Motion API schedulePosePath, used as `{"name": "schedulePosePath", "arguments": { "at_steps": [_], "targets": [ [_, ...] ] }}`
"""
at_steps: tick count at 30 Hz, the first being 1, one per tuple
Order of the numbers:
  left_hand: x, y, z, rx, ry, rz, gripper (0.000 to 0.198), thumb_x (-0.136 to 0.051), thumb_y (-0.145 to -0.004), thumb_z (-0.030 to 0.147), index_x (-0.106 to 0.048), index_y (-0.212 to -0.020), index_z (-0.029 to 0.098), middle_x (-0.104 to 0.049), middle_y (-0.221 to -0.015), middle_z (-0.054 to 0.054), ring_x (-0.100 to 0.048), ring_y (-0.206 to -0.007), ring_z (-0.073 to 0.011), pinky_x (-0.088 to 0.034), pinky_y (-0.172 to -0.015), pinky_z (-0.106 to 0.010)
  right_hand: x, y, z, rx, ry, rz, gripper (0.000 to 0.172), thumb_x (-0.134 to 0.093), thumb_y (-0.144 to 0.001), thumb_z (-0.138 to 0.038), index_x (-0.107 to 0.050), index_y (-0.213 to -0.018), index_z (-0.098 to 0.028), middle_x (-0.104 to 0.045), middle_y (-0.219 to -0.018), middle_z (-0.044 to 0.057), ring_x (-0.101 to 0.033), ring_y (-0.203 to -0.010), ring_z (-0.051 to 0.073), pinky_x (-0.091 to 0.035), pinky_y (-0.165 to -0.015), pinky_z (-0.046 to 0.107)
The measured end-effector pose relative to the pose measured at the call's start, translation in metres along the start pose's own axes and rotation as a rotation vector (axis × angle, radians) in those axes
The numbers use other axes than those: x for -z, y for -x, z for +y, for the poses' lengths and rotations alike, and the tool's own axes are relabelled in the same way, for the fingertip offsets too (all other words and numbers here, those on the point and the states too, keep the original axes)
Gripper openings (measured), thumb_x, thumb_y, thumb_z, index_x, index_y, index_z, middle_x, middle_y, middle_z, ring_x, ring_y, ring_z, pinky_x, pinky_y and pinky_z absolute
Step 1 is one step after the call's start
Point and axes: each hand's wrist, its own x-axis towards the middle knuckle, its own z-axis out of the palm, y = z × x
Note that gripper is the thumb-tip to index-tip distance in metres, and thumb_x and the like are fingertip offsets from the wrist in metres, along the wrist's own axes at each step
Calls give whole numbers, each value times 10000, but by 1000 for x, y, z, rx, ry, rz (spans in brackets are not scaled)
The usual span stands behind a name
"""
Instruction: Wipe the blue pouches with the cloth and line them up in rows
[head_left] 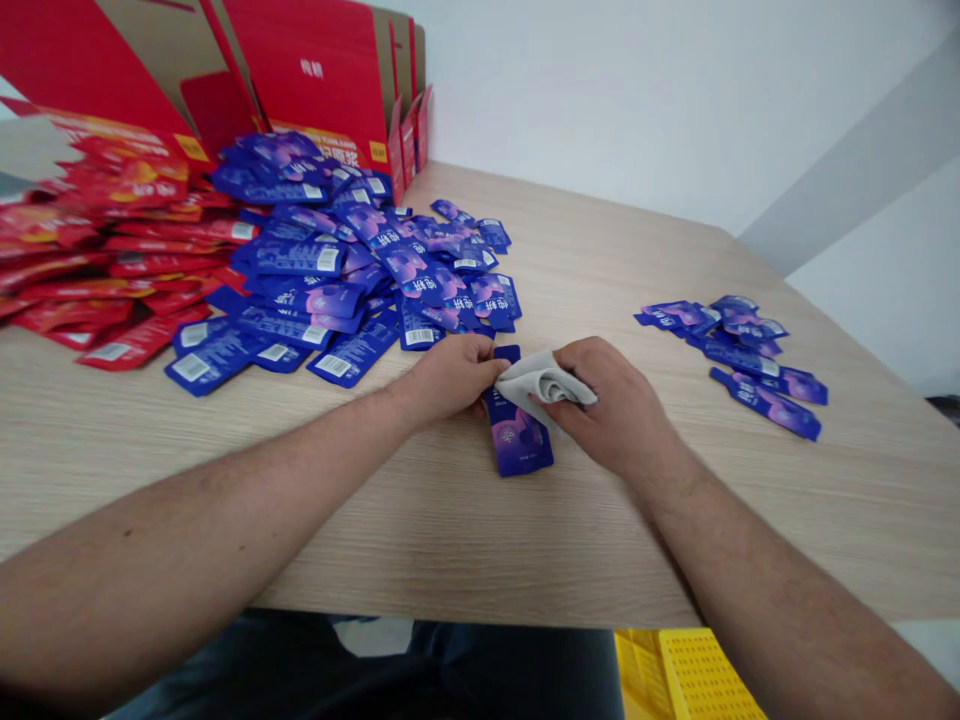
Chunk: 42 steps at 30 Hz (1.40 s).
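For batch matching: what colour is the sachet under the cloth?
The sachet is deep blue-purple with a pink patch; head view.

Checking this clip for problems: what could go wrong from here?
The blue sachet is pinched only near its top by the left hand, beside the grey cloth in the right hand, so it might slip. The left hand could also disturb the nearby loose pile, perhaps mixing sachets.

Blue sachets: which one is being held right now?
The sachet under the left hand and grey cloth; the other sachets lie well away.
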Motion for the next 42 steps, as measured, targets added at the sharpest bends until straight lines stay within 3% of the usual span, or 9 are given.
{"name": "schedulePosePath", "arguments": {
  "at_steps": [5, 10, 15, 20, 26, 31, 35, 38, 42],
  "targets": [
    [2, 3, 5, -25, -52, 42, 228, -615, -923, 239, -604, -700, 189, -587, -565, 39, -538, -443, -96, -403, -410, -195, 4, 3, -3, 199, -126, -237, 307, -680, -764, -53, -683, -1030, -207, -732, -1026, 89, -697, -953, 236, -569, -792, 353],
    [-1, 5, 5, -9, -15, -46, 241, -595, -918, 256, -596, -683, 204, -601, -567, 23, -542, -430, -122, -400, -404, -229, 5, 2, 1, 50, 18, -13, 256, -688, -805, -90, -687, -1033, -208, -720, -989, 96, -683, -945, 255, -566, -812, 391],
    [2, 5, 6, -153, -178, -14, 358, -634, -888, 267, -495, -565, 201, -483, -529, 33, -443, -517, -109, -302, -494, -243, 3, 1, -3, 188, -111, -270, 335, -680, -781, -66, -696, -1076, -224, -729, -1036, 78, -685, -953, 227, -558, -810, 348],
    [0, 3, 1, -165, -153, 51, 306, -604, -905, 323, -600, -631, 188, -555, -624, 16, -457, -624, -132, -314, -582, -273, 0, 1, -4, 48, 12, -73, 275, -677, -797, -79, -688, -1031, -222, -723, -1002, 81, -665, -966, 253, -544, -832, 379],
    [-1, 5, 4, -184, -210, 111, 345, -605, -911, 285, -536, -588, 186, -509, -585, 33, -456, -631, -125, -329, -647, -282, -4, 4, -18, 239, -166, -349, 303, -691, -805, -92, -698, -1084, -211, -710, -1014, 67, -656, -939, 216, -540, -791, 328],
    [-2, 5, 3, -136, -154, 85, 274, -610, -894, 270, -620, -635, 183, -547, -594, 22, -456, -604, -129, -297, -576, -270, -1, 3, -2, 17, 68, -74, 245, -695, -808, -114, -684, -1022, -232, -711, -983, 76, -651, -957, 260, -537, -819, 390],
    [-3, 2, 1, -151, -108, -41, 180, -593, -758, 75, -737, -755, 183, -680, -678, 13, -573, -659, -145, -385, -620, -245, -2, 1, 10, -76, 188, 32, 171, -719, -854, -199, -688, -1019, -236, -722, -954, 79, -647, -963, 288, -535, -826, 424],
    [-3, 1, 3, -155, -81, -134, 290, -579, -718, 19, -785, -829, 190, -748, -741, 13, -634, -693, -158, -440, -666, -243, -4, 1, 9, -53, 176, 29, 165, -710, -850, -201, -685, -1007, -244, -715, -946, 72, -639, -943, 284, -529, -808, 419],
    [-2, 3, 8, -203, -192, -84, 237, -644, -681, 7, -785, -768, 176, -738, -705, 14, -628, -691, -160, -432, -655, -239, -5, 0, 7, -17, 141, -52, 178, -701, -843, -189, -688, -1013, -237, -708, -967, 80, -629, -954, 285, -517, -822, 421]
  ]
}}
